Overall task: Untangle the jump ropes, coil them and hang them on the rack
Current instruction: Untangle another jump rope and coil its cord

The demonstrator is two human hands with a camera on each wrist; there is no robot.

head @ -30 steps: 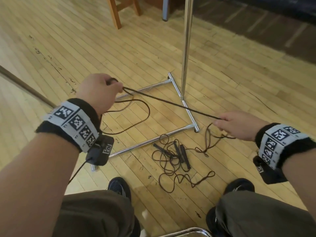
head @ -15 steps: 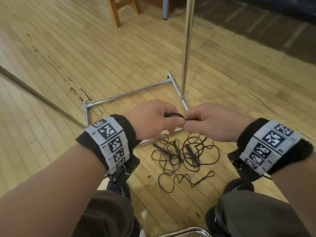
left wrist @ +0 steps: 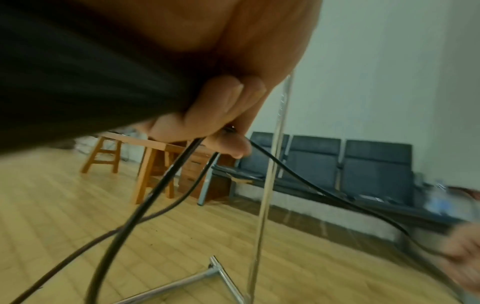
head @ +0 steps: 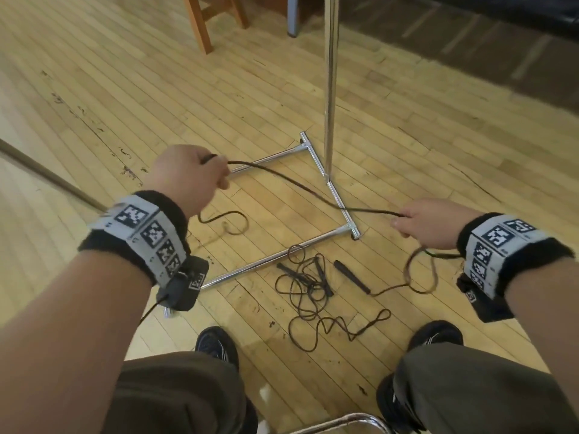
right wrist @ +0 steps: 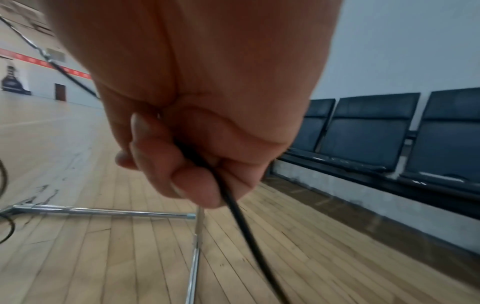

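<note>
A thin black jump rope (head: pixel 313 195) stretches between my two hands above the floor. My left hand (head: pixel 200 170) grips loops of it, and strands hang down from the fist (left wrist: pixel 161 185). My right hand (head: pixel 416 223) pinches the rope further along (right wrist: pixel 233 205); from there it droops to a black handle (head: pixel 351 277) lying on the floor. A second rope (head: pixel 310 296) lies tangled on the boards between my feet, its handles beside each other. The chrome rack (head: pixel 330 89) stands just beyond, its pole upright and its base bars (head: pixel 338 198) on the floor.
A wooden stool (head: pixel 203 20) stands at the back left and a row of dark seats (left wrist: pixel 337 164) lines the wall. My shoes (head: pixel 216 343) and knees sit at the near edge, with a chrome chair bar (head: pixel 344 424) below.
Half a second ago my hands met close together over the tangle. They have since pulled apart, left hand up and left, right hand out to the right, drawing a length of rope taut.
</note>
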